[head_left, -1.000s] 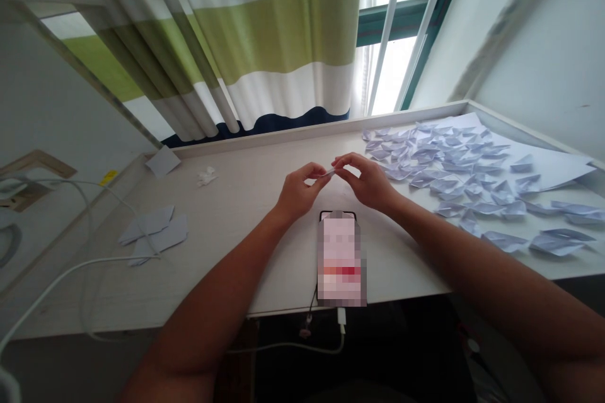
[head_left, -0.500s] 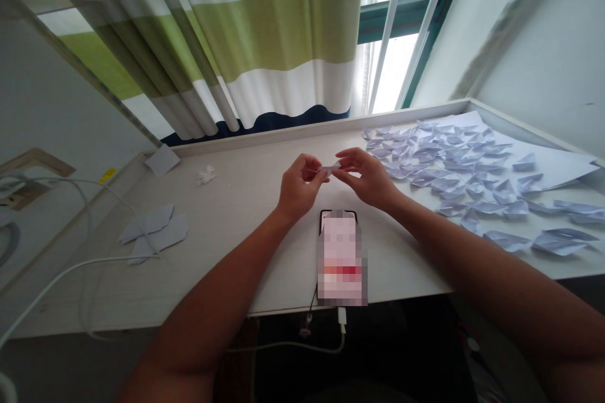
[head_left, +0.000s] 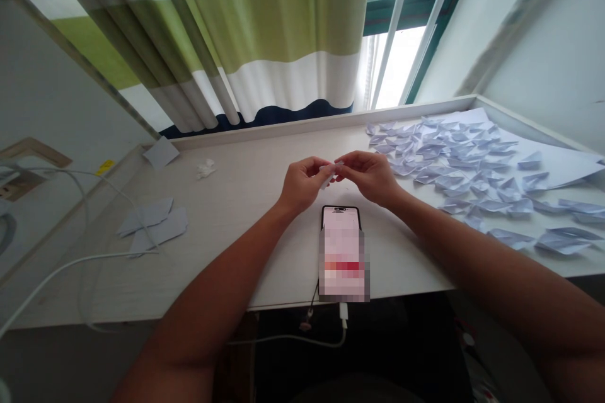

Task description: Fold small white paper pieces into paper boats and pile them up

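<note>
Between my fingertips is a small folded piece of white paper (head_left: 327, 181), held above the desk just beyond the phone. My left hand (head_left: 303, 184) pinches it from the left, thumb on top. From the right, my right hand (head_left: 368, 175) grips it between thumb and fingers, the two hands nearly touching. Much of the paper is hidden behind the fingers. To the right of my right hand lie several folded paper boats (head_left: 444, 154), spread in a loose heap.
A phone (head_left: 341, 245) with a plugged-in cable (head_left: 343, 315) lies at the desk's front edge. Loose paper sheets (head_left: 158, 227) and a crumpled scrap (head_left: 206, 169) are on the left. White cables (head_left: 70, 271) hang over the left side. Larger sheets (head_left: 567, 164) lie back right.
My hands have drawn closer together around the paper, which now tilts downward near my left thumb. The whole view has shifted slightly.
</note>
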Demonstrator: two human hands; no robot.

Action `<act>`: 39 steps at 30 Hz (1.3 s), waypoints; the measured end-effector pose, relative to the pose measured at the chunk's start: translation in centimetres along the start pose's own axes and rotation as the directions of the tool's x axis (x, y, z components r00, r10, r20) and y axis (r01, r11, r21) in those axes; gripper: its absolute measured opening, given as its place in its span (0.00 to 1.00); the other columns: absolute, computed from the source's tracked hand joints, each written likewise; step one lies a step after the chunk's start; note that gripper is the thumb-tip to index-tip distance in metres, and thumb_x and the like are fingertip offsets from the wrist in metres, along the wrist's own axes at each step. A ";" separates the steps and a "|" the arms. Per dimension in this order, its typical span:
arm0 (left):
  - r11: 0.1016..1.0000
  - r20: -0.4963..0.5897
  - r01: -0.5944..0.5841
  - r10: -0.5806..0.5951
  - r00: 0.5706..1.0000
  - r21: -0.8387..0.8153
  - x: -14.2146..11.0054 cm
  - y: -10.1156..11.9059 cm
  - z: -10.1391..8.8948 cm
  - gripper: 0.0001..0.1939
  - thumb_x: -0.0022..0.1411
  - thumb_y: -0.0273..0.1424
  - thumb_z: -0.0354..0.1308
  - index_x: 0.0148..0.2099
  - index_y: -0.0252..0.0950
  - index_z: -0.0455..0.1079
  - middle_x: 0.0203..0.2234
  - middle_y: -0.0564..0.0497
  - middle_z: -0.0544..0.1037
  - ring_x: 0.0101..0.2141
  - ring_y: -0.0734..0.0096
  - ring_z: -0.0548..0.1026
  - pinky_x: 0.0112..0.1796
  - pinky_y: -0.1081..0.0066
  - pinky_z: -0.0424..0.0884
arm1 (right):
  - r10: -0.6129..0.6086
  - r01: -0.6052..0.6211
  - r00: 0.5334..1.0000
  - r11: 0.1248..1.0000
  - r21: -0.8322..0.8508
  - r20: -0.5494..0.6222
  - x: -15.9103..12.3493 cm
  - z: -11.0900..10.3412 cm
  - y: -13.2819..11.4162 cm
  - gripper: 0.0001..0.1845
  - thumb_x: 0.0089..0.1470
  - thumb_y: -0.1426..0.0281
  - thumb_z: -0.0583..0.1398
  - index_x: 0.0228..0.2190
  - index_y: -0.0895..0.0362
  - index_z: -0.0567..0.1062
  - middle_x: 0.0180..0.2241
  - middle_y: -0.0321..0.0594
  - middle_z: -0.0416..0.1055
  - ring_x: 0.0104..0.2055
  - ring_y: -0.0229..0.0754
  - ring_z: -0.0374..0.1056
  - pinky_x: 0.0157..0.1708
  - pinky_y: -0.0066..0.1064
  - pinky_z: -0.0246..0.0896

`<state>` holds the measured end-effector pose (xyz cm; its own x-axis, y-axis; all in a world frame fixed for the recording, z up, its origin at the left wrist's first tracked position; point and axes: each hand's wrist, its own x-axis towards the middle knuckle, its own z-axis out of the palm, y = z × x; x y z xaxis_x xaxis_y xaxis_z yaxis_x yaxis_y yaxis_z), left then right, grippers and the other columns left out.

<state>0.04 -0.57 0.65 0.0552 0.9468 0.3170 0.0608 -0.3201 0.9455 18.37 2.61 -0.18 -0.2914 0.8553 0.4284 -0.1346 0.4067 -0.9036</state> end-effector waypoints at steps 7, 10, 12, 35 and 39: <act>0.993 -0.061 -0.048 0.054 0.997 0.104 0.1 -0.1 -0.2 0.12 0.63 0.40 0.71 0.37 0.36 0.81 0.30 0.48 0.84 0.32 0.67 0.81 0.32 0.70 0.75 | 0.120 -0.129 0.990 0.984 0.125 0.080 0.1 -0.6 -0.3 0.20 0.55 0.50 0.74 0.36 0.54 0.82 0.33 0.41 0.84 0.37 0.46 0.82 0.44 0.46 0.82; 0.978 -0.048 -0.091 0.102 0.994 0.185 0.1 0.1 -0.2 0.10 0.63 0.39 0.72 0.36 0.37 0.82 0.31 0.48 0.84 0.32 0.67 0.79 0.32 0.70 0.73 | 0.243 -0.266 0.960 0.946 0.187 0.137 0.3 -1.1 -0.1 0.23 0.55 0.47 0.74 0.33 0.54 0.82 0.32 0.42 0.84 0.36 0.45 0.82 0.44 0.45 0.83; 0.969 -0.034 -0.114 0.124 0.992 0.218 0.1 0.2 -0.3 0.09 0.63 0.38 0.71 0.36 0.37 0.82 0.31 0.48 0.84 0.33 0.67 0.79 0.32 0.69 0.73 | 0.292 -0.322 0.941 0.929 0.184 0.173 0.4 -1.3 0.0 0.23 0.53 0.47 0.75 0.33 0.55 0.84 0.32 0.42 0.84 0.35 0.44 0.81 0.45 0.44 0.83; 0.997 -0.166 -0.012 0.025 0.986 0.082 0.5 -0.7 -0.5 0.13 0.62 0.39 0.73 0.40 0.37 0.77 0.34 0.49 0.83 0.32 0.68 0.82 0.33 0.69 0.75 | 0.179 -0.158 0.977 0.972 0.173 -0.113 0.7 -1.1 0.2 0.22 0.46 0.49 0.78 0.33 0.52 0.86 0.32 0.40 0.85 0.34 0.46 0.83 0.50 0.50 0.83; 0.999 -0.178 0.037 -0.042 0.983 -0.029 0.5 -0.7 -0.2 0.16 0.58 0.40 0.76 0.41 0.36 0.78 0.33 0.49 0.83 0.33 0.67 0.83 0.32 0.70 0.77 | 0.171 -0.148 0.979 0.971 0.189 -0.112 0.6 -0.8 0.1 0.21 0.47 0.50 0.78 0.33 0.52 0.86 0.32 0.40 0.85 0.34 0.45 0.83 0.49 0.48 0.83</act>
<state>-0.22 0.12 0.14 -0.1260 0.9500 0.2857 0.0340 -0.2837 0.9583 18.92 3.37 0.00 -0.2025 0.9425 0.2657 -0.2666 0.2080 -0.9411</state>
